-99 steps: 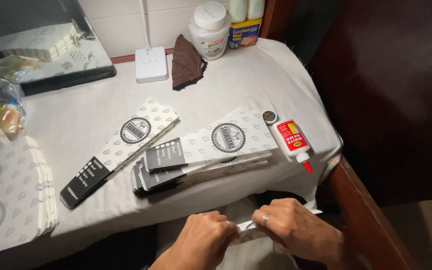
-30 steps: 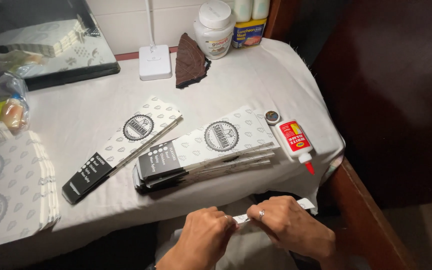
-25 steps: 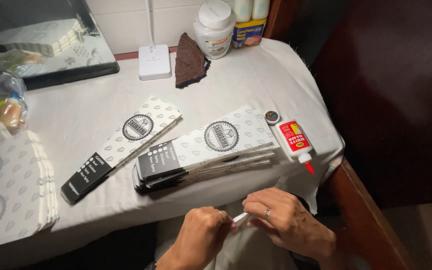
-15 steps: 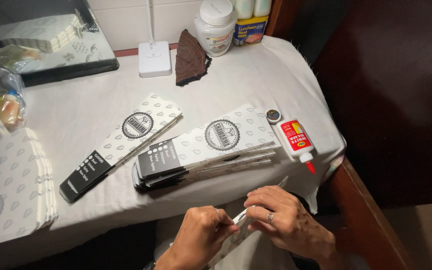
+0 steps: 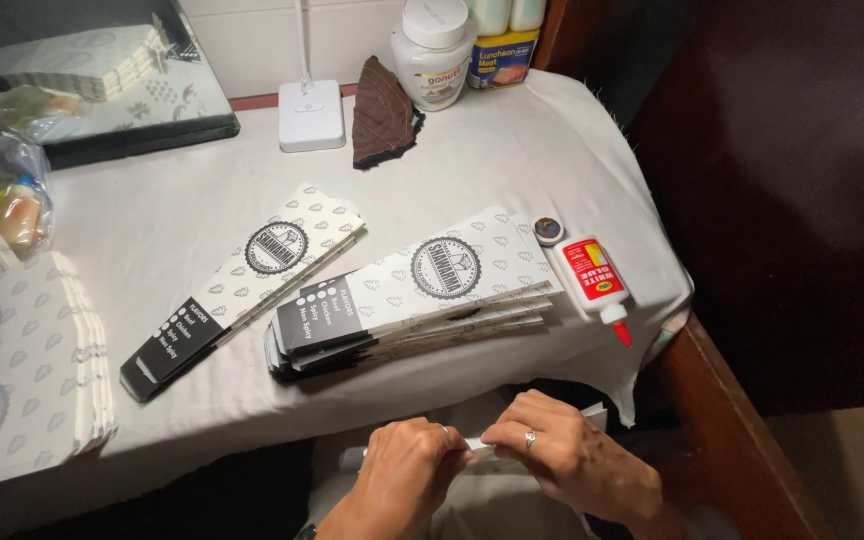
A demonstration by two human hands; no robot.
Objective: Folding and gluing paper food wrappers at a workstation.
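Head view: both hands, left (image 5: 407, 472) and right (image 5: 572, 465), pinch a white strip (image 5: 482, 452) below the tabletop (image 5: 252, 400) edge; sleeves (image 5: 422, 300) lie near it.

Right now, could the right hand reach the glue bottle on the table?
Probably yes. The glue bottle lies at the table's near right edge, just above the right hand, with nothing between them. But both hands are pinching a paper strip, so it must let go first.
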